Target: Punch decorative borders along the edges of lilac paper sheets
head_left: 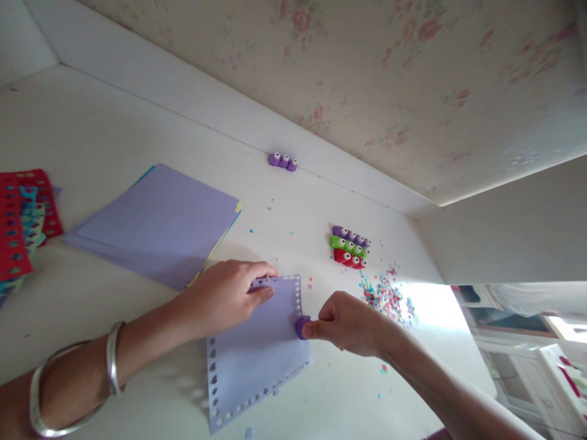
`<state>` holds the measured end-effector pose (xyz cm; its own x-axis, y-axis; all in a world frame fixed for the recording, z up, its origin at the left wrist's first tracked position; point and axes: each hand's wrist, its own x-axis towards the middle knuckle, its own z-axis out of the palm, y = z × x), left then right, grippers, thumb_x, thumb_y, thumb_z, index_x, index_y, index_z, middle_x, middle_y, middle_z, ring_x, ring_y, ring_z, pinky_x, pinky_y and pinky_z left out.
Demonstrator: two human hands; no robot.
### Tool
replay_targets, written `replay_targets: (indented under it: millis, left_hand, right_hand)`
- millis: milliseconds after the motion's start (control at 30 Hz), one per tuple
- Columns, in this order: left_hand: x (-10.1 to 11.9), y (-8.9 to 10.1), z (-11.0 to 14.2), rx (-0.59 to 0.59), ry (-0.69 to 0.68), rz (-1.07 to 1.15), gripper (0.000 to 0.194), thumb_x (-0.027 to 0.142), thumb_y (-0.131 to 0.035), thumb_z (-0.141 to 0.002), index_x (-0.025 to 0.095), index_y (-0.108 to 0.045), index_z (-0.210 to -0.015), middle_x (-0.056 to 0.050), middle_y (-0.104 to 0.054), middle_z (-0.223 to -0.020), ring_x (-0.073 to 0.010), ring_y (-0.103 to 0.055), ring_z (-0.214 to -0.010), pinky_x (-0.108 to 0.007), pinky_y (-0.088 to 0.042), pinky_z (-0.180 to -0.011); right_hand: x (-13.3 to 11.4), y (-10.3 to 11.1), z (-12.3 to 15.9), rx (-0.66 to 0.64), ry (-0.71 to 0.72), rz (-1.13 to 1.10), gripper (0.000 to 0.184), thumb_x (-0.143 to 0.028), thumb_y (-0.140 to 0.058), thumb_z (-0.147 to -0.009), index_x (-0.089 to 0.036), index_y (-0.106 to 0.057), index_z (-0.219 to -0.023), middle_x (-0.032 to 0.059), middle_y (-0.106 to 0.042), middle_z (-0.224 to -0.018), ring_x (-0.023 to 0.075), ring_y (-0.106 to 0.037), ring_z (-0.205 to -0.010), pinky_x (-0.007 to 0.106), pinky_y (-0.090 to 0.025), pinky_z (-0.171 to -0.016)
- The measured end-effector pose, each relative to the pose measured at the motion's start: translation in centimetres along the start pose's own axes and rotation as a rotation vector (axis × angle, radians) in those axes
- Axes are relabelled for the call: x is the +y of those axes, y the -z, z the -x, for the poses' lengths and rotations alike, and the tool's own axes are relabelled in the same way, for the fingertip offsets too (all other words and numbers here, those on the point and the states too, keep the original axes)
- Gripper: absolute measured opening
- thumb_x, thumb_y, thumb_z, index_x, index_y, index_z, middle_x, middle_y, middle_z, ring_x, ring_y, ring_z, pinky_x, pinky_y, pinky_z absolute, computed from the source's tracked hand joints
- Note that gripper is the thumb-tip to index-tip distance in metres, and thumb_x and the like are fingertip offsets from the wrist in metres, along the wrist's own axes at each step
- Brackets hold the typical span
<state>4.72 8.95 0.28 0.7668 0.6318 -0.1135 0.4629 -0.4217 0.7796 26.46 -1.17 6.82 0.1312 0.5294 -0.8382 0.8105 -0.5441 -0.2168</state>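
A light purple sheet of paper (261, 348) lies tilted on the white table, with small shapes punched along its edges. My left hand (229, 299) pinches its upper edge between thumb and fingers. At the sheet's right edge, my right hand (342, 324) is closed around a small purple craft punch (301, 327), thumb pressed on it. The punch sits over the edge, just below a run of punched stars; the paper inside its slot is hidden. Beyond my left forearm rests a stack of purple paper (160, 220), with yellow and blue sheets showing at its sides.
Purple, green and red punches with white buttons (351, 247) stand in rows, and three purple ones (283, 161) sit by the wall. Colourful paper confetti (387, 296) is piled at right. Red punched sheets (22, 223) lie at far left. A flowered wall borders the table.
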Motion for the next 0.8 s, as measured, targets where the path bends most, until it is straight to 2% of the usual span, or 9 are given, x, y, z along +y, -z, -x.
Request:
replay_targets:
  millis: [233, 433, 567, 800]
  left_hand:
    - [0.1, 0.1, 0.0, -0.007, 0.004, 0.009, 0.030, 0.039, -0.058, -0.090, 0.030, -0.067, -0.117, 0.003, -0.073, -0.116, -0.0218, -0.067, -0.107, -0.033, -0.049, -0.090]
    - [0.1, 0.2, -0.1, -0.002, -0.029, -0.005, 0.030, 0.038, -0.058, -0.089, 0.027, -0.067, -0.116, 0.000, -0.073, -0.116, -0.0225, -0.067, -0.107, -0.033, -0.049, -0.091]
    - [0.0, 0.1, -0.1, -0.002, -0.036, -0.014, 0.032, 0.040, -0.058, -0.089, 0.027, -0.067, -0.116, 0.000, -0.073, -0.115, -0.0227, -0.067, -0.106, -0.033, -0.049, -0.091]
    - [-0.5, 0.0, 0.1, 0.007, -0.071, -0.028, 0.033, 0.040, -0.057, -0.089, 0.026, -0.067, -0.118, 0.000, -0.072, -0.118, -0.0216, -0.066, -0.108, -0.031, -0.048, -0.092]
  right_hand:
    - [0.0, -0.1, 0.0, -0.029, 0.018, -0.068, 0.050, -0.050, -0.063, -0.079, -0.018, -0.044, -0.045, -0.0053, -0.036, -0.038, 0.0064, -0.028, -0.037, 0.026, -0.015, -0.040]
    - [-0.1, -0.4, 0.4, 0.033, -0.002, -0.070, 0.048, -0.049, -0.063, -0.078, -0.019, -0.046, -0.045, -0.0046, -0.038, -0.038, 0.0068, -0.029, -0.037, 0.026, -0.017, -0.040]
    - [0.1, -0.4, 0.6, 0.063, 0.040, -0.039, 0.049, -0.053, -0.062, -0.078, -0.018, -0.052, -0.045, -0.0031, -0.041, -0.038, 0.0076, -0.033, -0.037, 0.027, -0.021, -0.041]
    - [0.4, -0.4, 1.3, 0.105, 0.080, -0.020, 0.051, -0.058, -0.058, -0.081, -0.017, -0.058, -0.051, -0.0002, -0.053, -0.047, 0.0080, -0.041, -0.041, 0.024, -0.028, -0.042]
